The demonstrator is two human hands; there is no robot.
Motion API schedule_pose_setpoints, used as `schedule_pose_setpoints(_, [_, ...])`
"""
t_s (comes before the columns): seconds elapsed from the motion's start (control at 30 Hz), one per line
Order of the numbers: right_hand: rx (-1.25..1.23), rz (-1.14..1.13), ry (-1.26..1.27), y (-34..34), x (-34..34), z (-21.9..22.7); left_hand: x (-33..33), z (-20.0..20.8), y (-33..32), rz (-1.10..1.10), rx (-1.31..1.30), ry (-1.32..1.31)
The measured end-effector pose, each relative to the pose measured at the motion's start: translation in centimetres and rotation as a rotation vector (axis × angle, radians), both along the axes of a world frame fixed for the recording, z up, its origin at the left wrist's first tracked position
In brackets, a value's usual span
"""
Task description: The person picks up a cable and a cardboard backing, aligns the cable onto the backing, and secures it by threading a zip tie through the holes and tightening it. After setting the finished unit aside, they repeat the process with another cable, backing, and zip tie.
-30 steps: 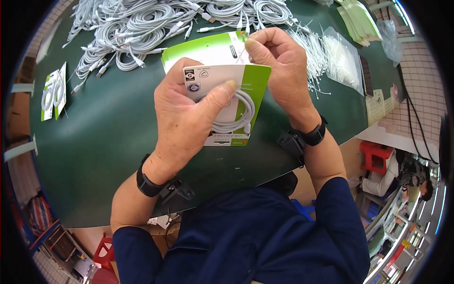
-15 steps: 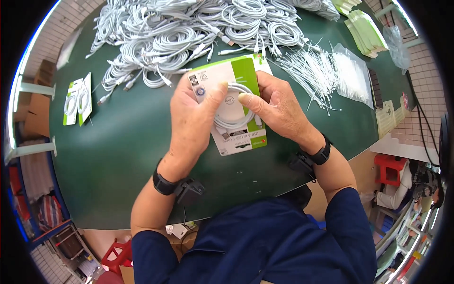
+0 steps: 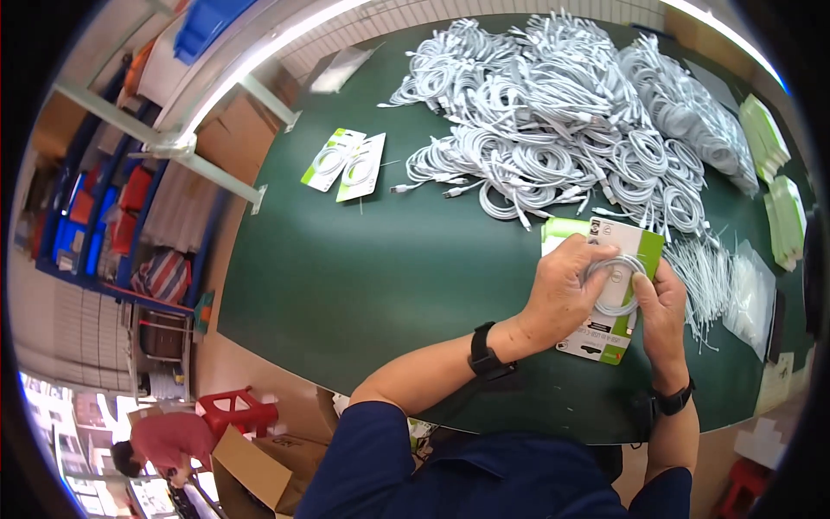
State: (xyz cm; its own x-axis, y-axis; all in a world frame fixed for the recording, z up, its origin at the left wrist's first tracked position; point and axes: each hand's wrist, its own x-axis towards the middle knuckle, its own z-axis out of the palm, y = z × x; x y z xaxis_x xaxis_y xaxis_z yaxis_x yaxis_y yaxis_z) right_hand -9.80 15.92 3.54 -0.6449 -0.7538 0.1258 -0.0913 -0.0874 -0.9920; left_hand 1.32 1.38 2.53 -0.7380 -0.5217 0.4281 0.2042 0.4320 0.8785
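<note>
While the left hand (image 3: 562,292) and right hand (image 3: 664,313) close on one card (image 3: 609,349) over the table (image 3: 389,285), thumbs pressing its coiled cable (image 3: 612,311), the coil could shift if either thumb slackens. Counts: two other carded coils (image 3: 361,164) at left, two card stacks (image 3: 785,227) at right — heaped cables (image 3: 553,95) and loose white ties (image 3: 697,275) are too many to tell.

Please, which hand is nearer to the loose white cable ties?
Right: the right hand is just beside the loose white cable ties, to their left; the left hand is farther left, at the left side of the held card.
</note>
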Motion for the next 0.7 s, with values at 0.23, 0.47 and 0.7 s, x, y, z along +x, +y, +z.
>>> schedule_pose_setpoints(0.23, [-0.009, 0.024, 0.017, -0.2, 0.0, 0.4, 1.4, 1.7, -0.5, 0.018, -0.088, 0.140])
schedule_pose_setpoints(0.47, [-0.036, 0.256, -0.139, -1.1, 1.3, 0.6, 5.1, 1.9, -2.7, -0.008, 0.531, 0.018])
schedule_pose_setpoints(0.7, [0.114, 0.132, -0.087, -0.6, 0.1, 1.0, 10.7, 4.5, -16.4, 0.418, 0.548, 0.271])
